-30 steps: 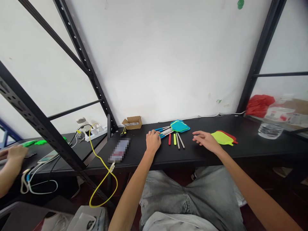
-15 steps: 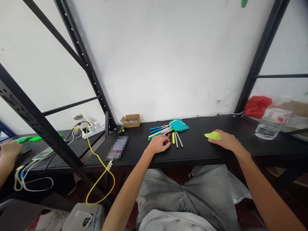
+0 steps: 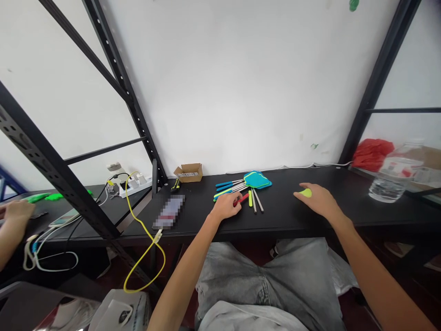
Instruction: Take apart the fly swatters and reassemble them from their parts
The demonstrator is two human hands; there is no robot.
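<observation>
Handle (image 3: 244, 198), red, in curled left hand (image 3: 225, 206)

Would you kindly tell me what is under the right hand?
Part of a yellow piece shows in the curl of the right hand; the hand covers the rest, and anything else beneath cannot be seen.

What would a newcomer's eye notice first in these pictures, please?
Likely the bright blue paddle heads, near the middle of the black table. Nearer and to their left, the left hand holds a red stick; further right, the right hand holds a yellow-green piece. At lower left, a yellow cable loops below the table's edge.
</observation>
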